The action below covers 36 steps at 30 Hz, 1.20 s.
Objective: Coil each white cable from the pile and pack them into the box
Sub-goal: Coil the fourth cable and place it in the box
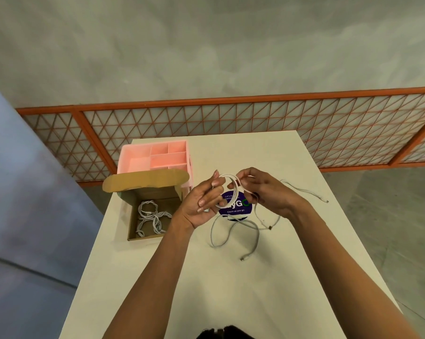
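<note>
- White table (231,289), rectangular, plain top, seen from the near end.
- Open cardboard box (132,216) sat on the table's left side, lid flap folded back; coiled white cables (149,216) lay inside it.
- Pink organizer (138,162) with several compartments stood just behind the box, at the far left corner, touching the box flap.
- Round purple sticker (238,209) with white print lay flat near the table's middle, partly hidden.
- Loose white cable (257,238) lay in open loops near the sticker, plug end pointing to the near edge.
- Second loose cable (306,191) trailed towards the right edge, well apart from the box.
</note>
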Motion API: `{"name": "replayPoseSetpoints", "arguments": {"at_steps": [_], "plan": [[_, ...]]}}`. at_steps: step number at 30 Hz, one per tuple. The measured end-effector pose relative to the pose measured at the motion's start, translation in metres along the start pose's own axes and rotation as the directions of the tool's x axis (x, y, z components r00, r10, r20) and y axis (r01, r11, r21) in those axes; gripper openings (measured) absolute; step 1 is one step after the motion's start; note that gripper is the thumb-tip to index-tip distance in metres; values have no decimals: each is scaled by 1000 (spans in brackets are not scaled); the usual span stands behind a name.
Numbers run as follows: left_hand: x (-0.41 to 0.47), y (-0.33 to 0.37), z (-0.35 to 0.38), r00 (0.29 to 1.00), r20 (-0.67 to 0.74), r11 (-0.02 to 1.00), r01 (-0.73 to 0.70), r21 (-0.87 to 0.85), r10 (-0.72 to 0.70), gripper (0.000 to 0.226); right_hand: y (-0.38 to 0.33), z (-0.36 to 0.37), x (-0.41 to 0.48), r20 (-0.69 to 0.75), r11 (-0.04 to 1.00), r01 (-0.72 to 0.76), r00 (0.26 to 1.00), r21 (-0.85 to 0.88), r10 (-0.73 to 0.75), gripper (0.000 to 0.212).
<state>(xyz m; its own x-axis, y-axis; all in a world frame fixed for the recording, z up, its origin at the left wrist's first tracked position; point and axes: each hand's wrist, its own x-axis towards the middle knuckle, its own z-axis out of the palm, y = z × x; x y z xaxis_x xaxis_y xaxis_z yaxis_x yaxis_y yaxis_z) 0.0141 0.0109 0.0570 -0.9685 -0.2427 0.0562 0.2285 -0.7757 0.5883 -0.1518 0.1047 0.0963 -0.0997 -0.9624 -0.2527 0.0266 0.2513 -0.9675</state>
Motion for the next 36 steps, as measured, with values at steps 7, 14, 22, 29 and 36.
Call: {"name": "replayPoseSetpoints", "arguments": {"at_steps": [7,14,22,29,36], "plan": [[3,1,3,999,-42,997,36,64,-34,29,-3,7,-4,11,997,-71,997,32,70,35],[0,4,1,981,-190,942,97,322,-36,35,1,4,-5,91,998,-4,996,-58,10,32],[-4,-7,9,936,-351,941,91,327,31,51,0,9,2,-42,979,-73,996,188,83,32],[-1,-10,19,923,-379,956,54,288,62,50,1,9,3,-133,987,-60,988,150,80,33],[5,-11,24,903,-417,943,48,329,100,49,-1,6,-4,-157,998,32,987,-50,-39,34]]}}
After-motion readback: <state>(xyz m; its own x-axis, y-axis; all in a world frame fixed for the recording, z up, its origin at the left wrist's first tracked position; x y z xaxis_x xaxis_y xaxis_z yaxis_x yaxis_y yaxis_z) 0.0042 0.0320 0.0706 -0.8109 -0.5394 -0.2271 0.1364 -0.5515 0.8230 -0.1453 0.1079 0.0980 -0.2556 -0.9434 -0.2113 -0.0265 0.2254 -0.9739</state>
